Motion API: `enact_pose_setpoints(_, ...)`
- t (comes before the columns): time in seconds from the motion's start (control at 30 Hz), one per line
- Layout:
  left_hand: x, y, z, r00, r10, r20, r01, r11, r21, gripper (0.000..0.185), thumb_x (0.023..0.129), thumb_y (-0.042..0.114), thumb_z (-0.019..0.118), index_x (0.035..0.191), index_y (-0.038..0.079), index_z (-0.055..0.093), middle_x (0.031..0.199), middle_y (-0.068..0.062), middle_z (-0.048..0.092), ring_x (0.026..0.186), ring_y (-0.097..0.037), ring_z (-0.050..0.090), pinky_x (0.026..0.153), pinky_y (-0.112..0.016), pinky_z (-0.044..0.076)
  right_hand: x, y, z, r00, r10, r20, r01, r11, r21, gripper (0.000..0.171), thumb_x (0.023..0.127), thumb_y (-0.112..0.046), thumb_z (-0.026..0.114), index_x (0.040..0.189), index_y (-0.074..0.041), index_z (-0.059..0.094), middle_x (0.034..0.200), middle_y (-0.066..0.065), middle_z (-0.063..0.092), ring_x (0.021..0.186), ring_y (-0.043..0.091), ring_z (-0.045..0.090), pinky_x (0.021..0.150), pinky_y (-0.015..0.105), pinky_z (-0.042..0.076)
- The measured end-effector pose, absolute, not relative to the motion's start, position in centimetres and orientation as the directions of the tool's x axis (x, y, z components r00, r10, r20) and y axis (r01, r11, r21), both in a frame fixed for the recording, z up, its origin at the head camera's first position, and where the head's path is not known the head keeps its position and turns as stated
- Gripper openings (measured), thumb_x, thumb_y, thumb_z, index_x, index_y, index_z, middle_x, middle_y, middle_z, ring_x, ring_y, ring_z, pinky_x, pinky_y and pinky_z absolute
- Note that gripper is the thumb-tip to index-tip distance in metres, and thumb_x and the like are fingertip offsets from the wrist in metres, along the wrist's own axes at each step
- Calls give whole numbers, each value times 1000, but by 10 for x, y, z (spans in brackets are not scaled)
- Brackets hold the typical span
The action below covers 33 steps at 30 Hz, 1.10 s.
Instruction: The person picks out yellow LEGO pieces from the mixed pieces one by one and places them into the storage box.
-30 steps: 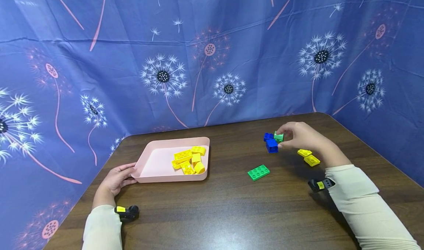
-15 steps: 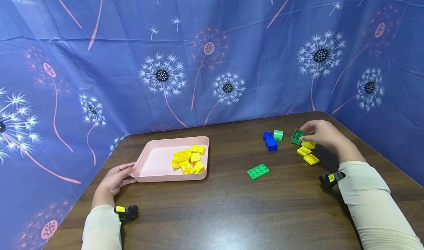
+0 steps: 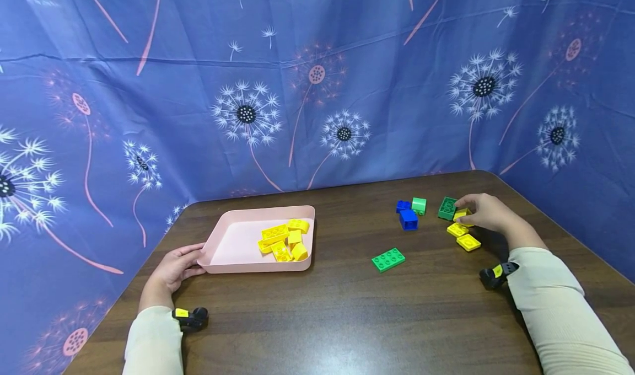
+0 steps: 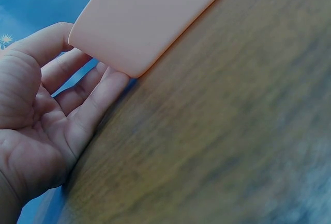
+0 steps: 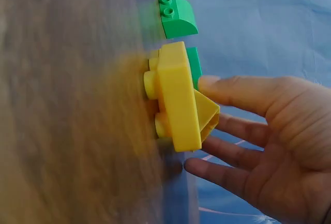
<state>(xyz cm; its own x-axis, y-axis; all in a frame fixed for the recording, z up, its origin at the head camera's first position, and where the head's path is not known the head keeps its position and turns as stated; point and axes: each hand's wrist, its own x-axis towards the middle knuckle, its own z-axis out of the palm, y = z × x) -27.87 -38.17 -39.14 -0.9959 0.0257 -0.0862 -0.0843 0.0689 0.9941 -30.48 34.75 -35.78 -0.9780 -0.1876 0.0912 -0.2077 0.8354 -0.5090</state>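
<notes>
At the left, my left hand (image 3: 175,267) grips the near-left corner of a pink tray (image 3: 258,268); the left wrist view shows fingers along the tray wall (image 4: 124,27). Yellow building bricks (image 3: 275,233) lie in the tray's right part. On the right, my right hand (image 3: 488,212) has its thumb and fingers around a yellow brick (image 3: 461,214), partly hidden by them. Beside that brick lies a dark green brick (image 3: 447,208). A thin yellow piece (image 3: 457,230) and another yellow piece (image 3: 468,242) lie just in front. In the right wrist view, a yellow piece (image 5: 178,97) covers part of the grip.
A flat green brick (image 3: 388,260) lies mid-table. Farther back sit a large blue brick (image 3: 409,219), a small blue brick (image 3: 403,205) and a light green curved brick (image 3: 419,205), close together. A blue flowered cloth (image 3: 297,88) hangs behind the wooden table (image 3: 317,320).
My right hand has moved right from the blue and green cluster, bringing the dark green brick along. It has let that brick go and moved onto the yellow brick. The left hand has stayed put.
</notes>
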Motion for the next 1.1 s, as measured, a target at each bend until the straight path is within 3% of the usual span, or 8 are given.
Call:
enact_pose_setpoints(0.17,-279,-381,-391,-996,21,-91,-89,72,993,20,95,9,62,111,14,72,95,7,68,82,-10,67,74,-32,59,-307,348,-359,-979,-184,88,-203,846,-492,33,85,-8,72,111,10,64,106,29,62,93,41,59,76,54,52)
enact_pose_setpoints(0.37,-279,-381,-391,-995,19,-96,-94,72,993,20,95,8,62,112,14,72,95,7,68,82,-10,67,73,-32,59,-307,347,-359,-978,-186,95,-209,852,-480,22,81,-5,73,99,7,67,97,22,65,91,39,59,76,54,51)
enact_pose_setpoints(0.6,-281,-383,-393,-996,22,-92,-90,81,993,25,96,9,61,119,9,69,96,7,68,82,-10,67,73,-32,59,-308,348,-357,-976,-196,96,-217,849,-482,22,82,-4,72,100,9,66,97,23,66,81,30,62,68,46,54)
enact_pose_setpoints(0.9,-280,-384,-392,-996,33,-89,-86,62,994,22,95,8,61,96,26,74,94,8,68,82,-10,68,74,-32,59,-304,341,-345,-969,-192,155,-243,846,-474,23,84,-9,74,100,6,67,87,12,66,76,25,59,62,38,51)
enact_pose_setpoints(1.1,-280,-383,-391,-994,33,-102,-99,63,993,20,95,8,61,106,19,74,95,8,68,81,-10,68,74,-32,59,-297,328,-330,-969,-171,177,-237,838,-491,23,86,-11,72,103,3,68,90,12,63,80,27,57,63,37,51)
